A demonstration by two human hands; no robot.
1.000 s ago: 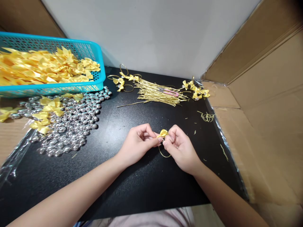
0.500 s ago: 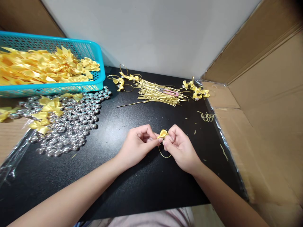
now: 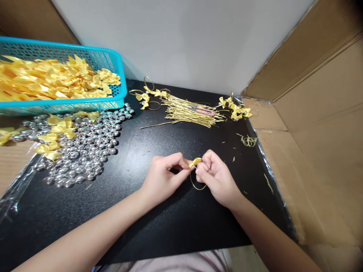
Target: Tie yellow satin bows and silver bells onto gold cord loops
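Note:
Between my hands, over the black tabletop [image 3: 159, 226], is a small yellow ribbon bow [image 3: 195, 162]. My left hand [image 3: 167, 175] pinches the bow's left side between thumb and fingertips. A thin gold wire [image 3: 195, 187] hangs below in a loop and runs up to the fingers of my right hand [image 3: 213, 175], which is closed around it close to the bow's right side. The wire's ends are hidden by my fingers.
A turquoise basket [image 3: 124, 85] of yellow bows stands at the back left. Silver beads [image 3: 85, 151] with several loose bows lie before it. A bundle of gold wires [image 3: 187, 115] carries pink-handled snips [image 3: 205, 111]. Finished-looking bow loops [image 3: 238, 111] and wire scraps [image 3: 248, 140] lie right.
The bow has tilted and turned between my fingers, showing a narrower side. My left thumb has drawn slightly down and back; my right hand stays nearly in place.

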